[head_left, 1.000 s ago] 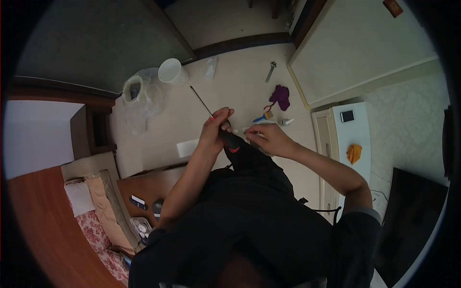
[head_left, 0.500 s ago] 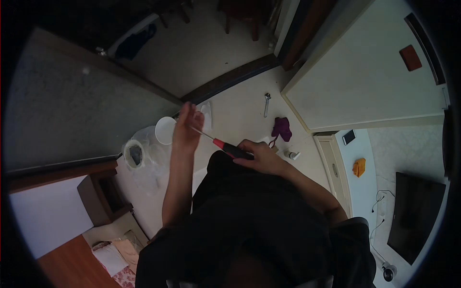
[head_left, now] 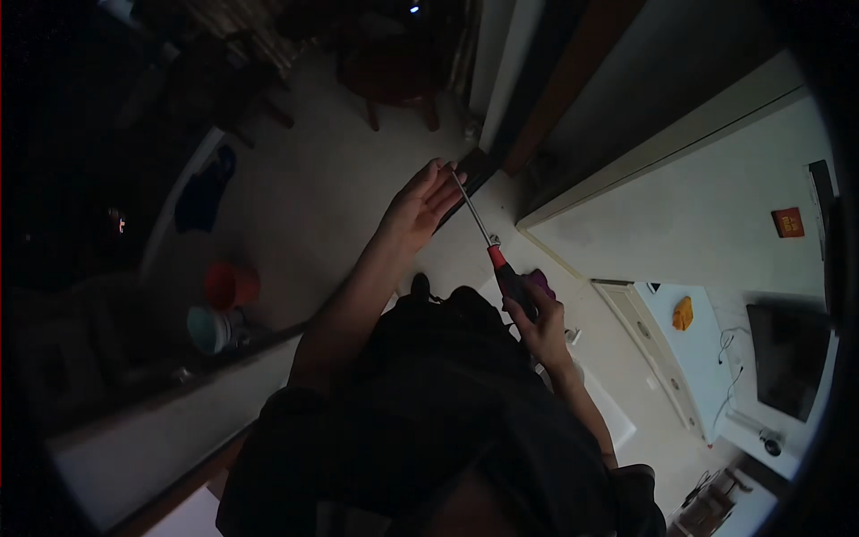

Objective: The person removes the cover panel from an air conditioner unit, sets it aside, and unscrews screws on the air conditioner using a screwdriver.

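My right hand (head_left: 541,322) is wrapped round the black and red handle of a long screwdriver (head_left: 506,276), whose thin metal shaft points up and to the left. Near the shaft's tip is my left hand (head_left: 425,204), palm turned toward the tool and fingers stretched out and apart. The tip lies at the fingertips; whether it touches them is hard to tell. Behind the handle, part of a purple cloth (head_left: 542,284) shows on the floor.
A dark doorway threshold (head_left: 465,190) lies beyond my left hand. Left of it are a red bucket (head_left: 232,285) and a pale bucket (head_left: 208,329). At right, an orange cloth (head_left: 683,314) rests on a white cabinet (head_left: 667,327). A wooden stool (head_left: 394,82) stands farther back.
The view has swung left toward the doorway. My right hand has taken the screwdriver's handle, which my left hand held earlier. My left hand has moved up to the tip.
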A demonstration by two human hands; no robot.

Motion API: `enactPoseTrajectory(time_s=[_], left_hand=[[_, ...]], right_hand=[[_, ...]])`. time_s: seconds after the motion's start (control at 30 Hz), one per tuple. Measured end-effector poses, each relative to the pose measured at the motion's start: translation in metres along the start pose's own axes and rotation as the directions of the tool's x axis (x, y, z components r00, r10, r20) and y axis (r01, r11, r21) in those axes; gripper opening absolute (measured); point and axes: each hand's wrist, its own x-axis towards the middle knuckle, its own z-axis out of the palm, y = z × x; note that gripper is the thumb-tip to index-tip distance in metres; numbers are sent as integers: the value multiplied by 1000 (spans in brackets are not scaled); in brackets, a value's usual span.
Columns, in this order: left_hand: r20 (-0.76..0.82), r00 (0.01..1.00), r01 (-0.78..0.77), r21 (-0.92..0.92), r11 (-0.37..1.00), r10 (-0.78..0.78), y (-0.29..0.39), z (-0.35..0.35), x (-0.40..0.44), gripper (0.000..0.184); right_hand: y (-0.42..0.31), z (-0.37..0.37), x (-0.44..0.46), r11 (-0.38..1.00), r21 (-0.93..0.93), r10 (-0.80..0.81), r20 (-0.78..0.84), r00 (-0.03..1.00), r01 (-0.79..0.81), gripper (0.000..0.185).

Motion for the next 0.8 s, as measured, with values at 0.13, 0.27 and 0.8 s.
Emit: enactPoseTrajectory(time_s=[0.13,0.27,0.8], left_hand=[[57,978,199,42,979,-202,31,44,108,29],[91,939,321,102,941,-331,29,56,173,28],[154,502,629,611,481,-851,19,117,443,23]], right_hand=[[-26,-7,67,994,-20,101,-226,969,-108,32],[-27,1,103,977,-97,141,-373,917,-190,32],[-47,61,313,863,159,388,-817,426,-479,32]])
